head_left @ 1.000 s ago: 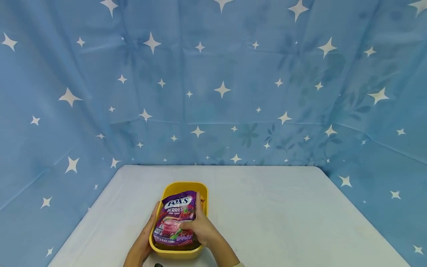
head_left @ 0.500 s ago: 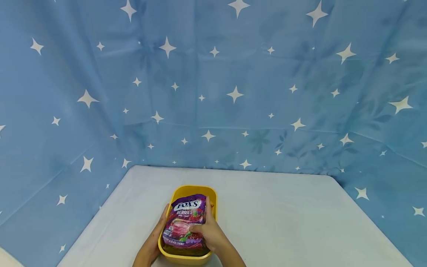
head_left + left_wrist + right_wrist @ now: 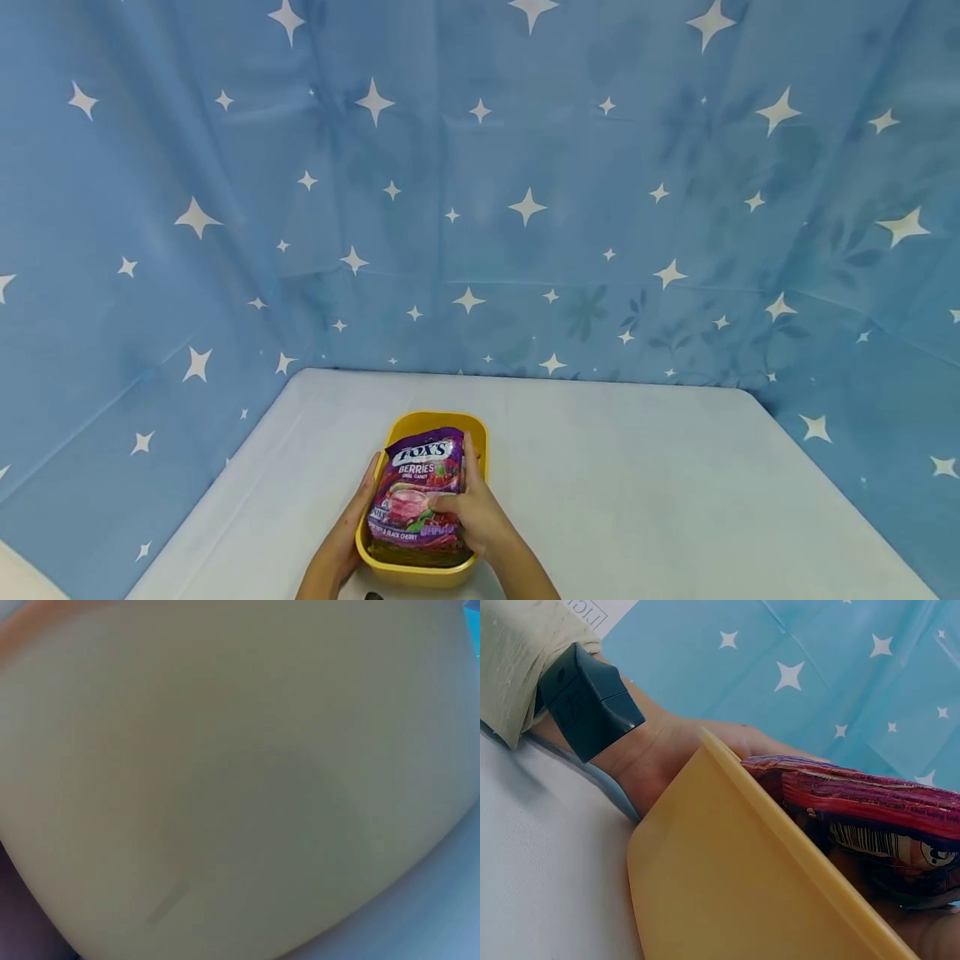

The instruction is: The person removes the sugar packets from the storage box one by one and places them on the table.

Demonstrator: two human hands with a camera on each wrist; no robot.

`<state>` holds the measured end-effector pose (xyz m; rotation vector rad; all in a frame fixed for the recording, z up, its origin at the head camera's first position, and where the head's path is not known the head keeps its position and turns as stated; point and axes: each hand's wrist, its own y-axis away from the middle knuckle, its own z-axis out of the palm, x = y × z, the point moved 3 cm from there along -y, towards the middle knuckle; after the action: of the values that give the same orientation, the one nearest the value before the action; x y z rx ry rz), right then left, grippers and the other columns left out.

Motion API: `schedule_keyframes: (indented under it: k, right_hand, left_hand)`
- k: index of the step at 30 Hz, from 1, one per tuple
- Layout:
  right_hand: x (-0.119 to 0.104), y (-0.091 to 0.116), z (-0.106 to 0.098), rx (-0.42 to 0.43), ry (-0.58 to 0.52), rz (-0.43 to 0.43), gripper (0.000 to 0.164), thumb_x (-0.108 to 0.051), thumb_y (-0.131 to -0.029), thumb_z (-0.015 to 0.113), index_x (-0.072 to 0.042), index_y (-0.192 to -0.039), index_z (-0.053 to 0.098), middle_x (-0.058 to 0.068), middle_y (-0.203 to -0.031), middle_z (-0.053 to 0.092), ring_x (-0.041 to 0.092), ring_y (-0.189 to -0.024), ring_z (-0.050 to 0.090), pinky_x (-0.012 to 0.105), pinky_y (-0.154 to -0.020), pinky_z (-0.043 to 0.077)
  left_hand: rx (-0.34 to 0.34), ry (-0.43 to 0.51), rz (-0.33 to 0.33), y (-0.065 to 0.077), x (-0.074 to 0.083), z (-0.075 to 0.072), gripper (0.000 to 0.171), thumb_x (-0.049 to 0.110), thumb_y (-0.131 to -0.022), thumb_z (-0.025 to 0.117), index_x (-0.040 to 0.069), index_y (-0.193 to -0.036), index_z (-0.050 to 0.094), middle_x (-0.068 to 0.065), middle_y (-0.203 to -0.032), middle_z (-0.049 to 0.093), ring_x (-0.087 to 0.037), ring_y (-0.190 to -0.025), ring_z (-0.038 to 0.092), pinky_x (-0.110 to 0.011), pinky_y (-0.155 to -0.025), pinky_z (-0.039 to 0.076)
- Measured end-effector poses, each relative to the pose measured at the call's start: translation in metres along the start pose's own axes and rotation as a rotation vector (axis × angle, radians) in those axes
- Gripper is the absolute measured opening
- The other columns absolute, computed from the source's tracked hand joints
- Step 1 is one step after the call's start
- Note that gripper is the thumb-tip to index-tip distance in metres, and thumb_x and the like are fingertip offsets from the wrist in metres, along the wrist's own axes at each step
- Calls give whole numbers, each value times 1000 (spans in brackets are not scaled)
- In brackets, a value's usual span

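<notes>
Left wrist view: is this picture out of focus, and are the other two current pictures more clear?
Left wrist view: yes, soft and blurred, a pale surface filling most of it; head view: clearer, "FOX'S" legible on the purple candy bag; right wrist view: also clearer, the barcode recognisable, with a soft shadow under the sleeve.

We see a blue cloth [image 3: 480, 158] hanging behind and along both sides, scattered with pale four-pointed stars [image 3: 527, 207] (faint, darker leaf shapes [image 3: 585, 313] show too). Before it we have a white tabletop [image 3: 637, 475], its far corners rounded, evenly lit.
</notes>
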<state>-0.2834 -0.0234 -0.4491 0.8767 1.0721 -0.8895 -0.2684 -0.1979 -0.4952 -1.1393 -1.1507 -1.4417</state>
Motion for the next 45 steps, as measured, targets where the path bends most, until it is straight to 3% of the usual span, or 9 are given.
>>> schedule_keyframes:
  k: [7, 15, 24, 34, 45]
  right_hand:
    - [-7, 2, -10, -40, -32, -34, 102, 12, -75, 62, -37, -146, 7, 25, -149, 15, 33, -111, 54, 46, -86, 50]
    - [-30, 4, -43, -30, -31, -129, 75, 2, -81, 58, -27, -144, 29, 20, -151, 14, 36, -123, 41, 38, -93, 47]
    - [-50, 6, -101, 106, -81, -211, 69, 3, -83, 54, -24, -143, 31, 13, -148, 20, 28, -115, 41, 28, -85, 51]
    - [-39, 12, -158, 253, -190, -183, 66, 5, -86, 48, -21, -143, 29, 13, -152, 11, 29, -119, 35, 25, -80, 52]
    - [-22, 4, -167, 290, -114, -137, 65, 6, -86, 47, -19, -143, 29, 17, -150, 13, 32, -119, 34, 25, -77, 50]
  left_hand:
    - [17, -1, 45, -2, 1, 2, 65, 53, -95, 20, 25, -146, -10, -6, -152, -20, -37, -136, -21, -64, -104, -7]
    - [-4, 12, 56, 0, 5, 3, 60, 50, -97, 19, 26, -147, -4, -5, -154, -15, -37, -139, -15, -63, -105, -6]
    - [3, 16, 55, 2, 5, 1, 61, 52, -96, 20, 28, -147, -4, -5, -154, -15, -36, -139, -15, -64, -104, -5]
    - [-17, 32, 63, 2, 4, 2, 61, 48, -97, 21, 26, -147, -5, -5, -154, -14, -37, -139, -15, -63, -104, -5]
    - [-8, 38, 61, 2, 4, 1, 61, 47, -97, 23, 27, -147, -4, -5, -154, -13, -35, -139, -13, -62, -105, -4]
